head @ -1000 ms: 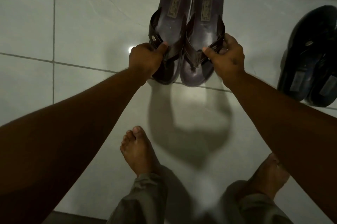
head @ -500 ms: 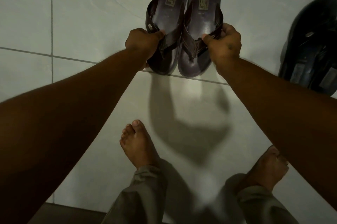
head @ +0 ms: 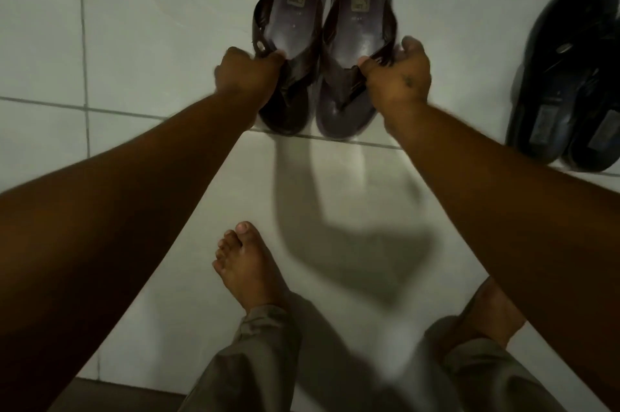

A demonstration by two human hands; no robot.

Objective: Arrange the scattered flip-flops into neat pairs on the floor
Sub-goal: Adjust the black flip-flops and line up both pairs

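Two dark brown flip-flops lie side by side on the white tiled floor, toes toward me, heels far. My left hand (head: 246,74) grips the strap of the left flip-flop (head: 295,19). My right hand (head: 399,76) grips the outer strap of the right flip-flop (head: 360,25). The two soles touch along their inner edges, and their toe ends sit at a grout line.
A pair of black flip-flops (head: 570,76) lies together at the right edge on the same row. My bare left foot (head: 248,270) and right foot (head: 493,307) stand on the tile below, with olive trouser legs (head: 255,361). A dark floor edge runs along the bottom left.
Both hands have pushed the brown pair farther away from me, keeping hold of the straps. The view has shifted forward with them.
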